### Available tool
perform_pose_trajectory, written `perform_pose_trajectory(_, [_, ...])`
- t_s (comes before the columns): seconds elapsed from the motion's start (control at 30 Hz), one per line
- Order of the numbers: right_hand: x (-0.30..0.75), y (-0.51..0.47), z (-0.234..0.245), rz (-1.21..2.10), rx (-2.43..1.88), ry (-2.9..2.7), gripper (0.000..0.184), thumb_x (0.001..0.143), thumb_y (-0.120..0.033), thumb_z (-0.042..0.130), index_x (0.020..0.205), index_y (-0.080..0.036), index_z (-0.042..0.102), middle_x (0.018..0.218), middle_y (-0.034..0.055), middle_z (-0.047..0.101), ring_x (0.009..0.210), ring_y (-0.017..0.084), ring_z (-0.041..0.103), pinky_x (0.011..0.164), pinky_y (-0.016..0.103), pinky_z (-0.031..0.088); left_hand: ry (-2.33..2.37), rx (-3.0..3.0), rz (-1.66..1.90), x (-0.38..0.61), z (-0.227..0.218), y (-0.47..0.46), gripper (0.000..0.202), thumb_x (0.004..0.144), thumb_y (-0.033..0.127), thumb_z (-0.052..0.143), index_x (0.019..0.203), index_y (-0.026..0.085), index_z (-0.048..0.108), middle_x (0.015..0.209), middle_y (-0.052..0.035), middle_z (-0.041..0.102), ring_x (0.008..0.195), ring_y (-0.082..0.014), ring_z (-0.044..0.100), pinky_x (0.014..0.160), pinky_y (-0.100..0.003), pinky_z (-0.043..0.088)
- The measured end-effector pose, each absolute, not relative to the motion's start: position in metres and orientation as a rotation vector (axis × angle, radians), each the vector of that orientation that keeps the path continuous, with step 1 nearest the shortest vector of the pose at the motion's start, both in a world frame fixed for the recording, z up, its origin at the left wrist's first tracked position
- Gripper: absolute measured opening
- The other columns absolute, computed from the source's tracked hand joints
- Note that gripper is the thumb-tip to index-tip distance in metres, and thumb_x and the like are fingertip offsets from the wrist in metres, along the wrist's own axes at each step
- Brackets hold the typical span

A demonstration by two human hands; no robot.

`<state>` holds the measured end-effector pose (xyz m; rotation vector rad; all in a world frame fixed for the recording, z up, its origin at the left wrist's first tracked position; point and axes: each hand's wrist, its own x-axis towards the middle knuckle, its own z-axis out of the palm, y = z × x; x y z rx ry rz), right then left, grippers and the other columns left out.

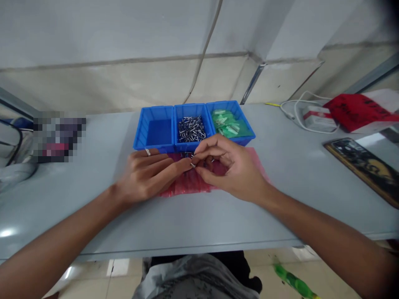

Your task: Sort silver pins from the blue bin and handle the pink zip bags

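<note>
My right hand (pixel 232 166) is curled in a pinch, thumb and forefinger closed about a small shiny metal pin (pixel 193 165). The pin's exact kind is too small to tell. My left hand (pixel 151 172), a ring on one finger, lies with its fingers stretched over a red plastic bag (pixel 190 182); its forefinger tip touches the pin, and its thumb is hidden. More small metal pieces show on the red bag between the hands. Just behind, a blue bin (pixel 189 146) holds a heap of similar metal pins (pixel 191 128).
Left of that bin stands a blue bin (pixel 157 133) with a bare floor; to the right, another holds green plastic packets (pixel 230 124). A dark patterned phone-like object (pixel 364 166), a white box with cable (pixel 319 118) and a red packet (pixel 355 112) lie right on the grey table (pixel 199 224).
</note>
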<state>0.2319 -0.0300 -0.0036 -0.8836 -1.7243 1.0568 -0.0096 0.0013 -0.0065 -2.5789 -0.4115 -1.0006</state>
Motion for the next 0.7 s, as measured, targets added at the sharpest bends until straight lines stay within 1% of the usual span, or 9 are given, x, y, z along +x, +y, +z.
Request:
perform_pose_trajectory(0.07, [0.2329, -0.0296, -0.0026, 1.030, -0.862, -1.732, 0.025, 0.084, -0.009, 0.072, 0.105, -0.022, 0.066, 0.097, 0.0006, 0.078, 0.089, 0.017, 0.074, 0.080, 0.030, 0.058, -0.465, -2.582, -1.004, -0.0090, -0.0064, 0.0006, 0.017, 0.097, 0.017, 0.069, 0.114, 0.016, 0.067, 0.067, 0.0043, 0.068, 0.057, -0.0105, 0.066, 0.053, -0.027, 0.048])
perform_pose_trajectory(0.17, [0.2346, -0.0286, 0.0001, 0.962, -0.869, -1.775, 0.011, 0.089, -0.011, 0.070, 0.095, -0.020, 0.074, 0.091, 0.0015, 0.078, 0.079, 0.015, 0.073, 0.071, 0.028, 0.057, -0.535, -2.586, -1.043, -0.0056, -0.0060, 0.0001, 0.009, 0.098, 0.020, 0.069, 0.107, 0.019, 0.066, 0.072, 0.0030, 0.073, 0.058, -0.0107, 0.068, 0.053, -0.026, 0.050])
perform_pose_trajectory(0.27, [0.2349, -0.0278, 0.0022, 0.888, -0.868, -1.796, 0.010, 0.091, -0.014, 0.071, 0.095, -0.021, 0.078, 0.089, 0.0007, 0.080, 0.077, 0.015, 0.073, 0.069, 0.028, 0.058, -0.557, -2.587, -1.066, -0.0034, -0.0060, 0.0008, 0.013, 0.097, 0.025, 0.072, 0.106, 0.019, 0.065, 0.070, 0.0022, 0.073, 0.055, -0.0112, 0.067, 0.052, -0.027, 0.050])
perform_pose_trajectory(0.4, [0.2336, -0.0291, 0.0020, 0.849, -0.871, -1.732, 0.007, 0.091, -0.018, 0.076, 0.094, -0.023, 0.080, 0.089, -0.0001, 0.081, 0.076, 0.015, 0.073, 0.069, 0.030, 0.060, -0.565, -2.563, -1.039, -0.0045, -0.0048, 0.0008, 0.012, 0.097, 0.024, 0.071, 0.106, 0.019, 0.065, 0.068, 0.0036, 0.071, 0.055, -0.0110, 0.067, 0.052, -0.026, 0.048])
perform_pose_trajectory(0.53, [0.2338, -0.0305, 0.0019, 0.894, -0.915, -1.608, 0.005, 0.088, -0.021, 0.080, 0.091, -0.025, 0.082, 0.087, 0.0004, 0.080, 0.072, 0.015, 0.071, 0.065, 0.030, 0.060, -0.563, -2.524, -1.088, -0.0043, -0.0024, -0.0008, 0.011, 0.096, 0.021, 0.072, 0.104, 0.017, 0.066, 0.069, 0.0027, 0.072, 0.054, -0.0108, 0.067, 0.053, -0.025, 0.048])
perform_pose_trajectory(0.63, [0.2351, -0.0302, 0.0024, 0.956, -0.916, -1.556, 0.005, 0.087, -0.024, 0.082, 0.091, -0.026, 0.082, 0.087, 0.0011, 0.079, 0.073, 0.015, 0.070, 0.063, 0.030, 0.059, -0.582, -2.537, -1.111, -0.0031, -0.0013, -0.0015, 0.013, 0.097, 0.024, 0.072, 0.106, 0.017, 0.066, 0.070, 0.0023, 0.073, 0.054, -0.0107, 0.068, 0.053, -0.024, 0.048])
perform_pose_trajectory(0.7, [0.2357, -0.0301, 0.0027, 0.998, -0.903, -1.543, 0.006, 0.086, -0.023, 0.083, 0.091, -0.025, 0.082, 0.086, 0.0013, 0.079, 0.075, 0.015, 0.071, 0.064, 0.030, 0.059, -0.563, -2.535, -1.108, -0.0028, -0.0010, -0.0013, 0.012, 0.097, 0.025, 0.071, 0.105, 0.017, 0.065, 0.067, 0.0032, 0.072, 0.054, -0.0099, 0.066, 0.053, -0.024, 0.047])
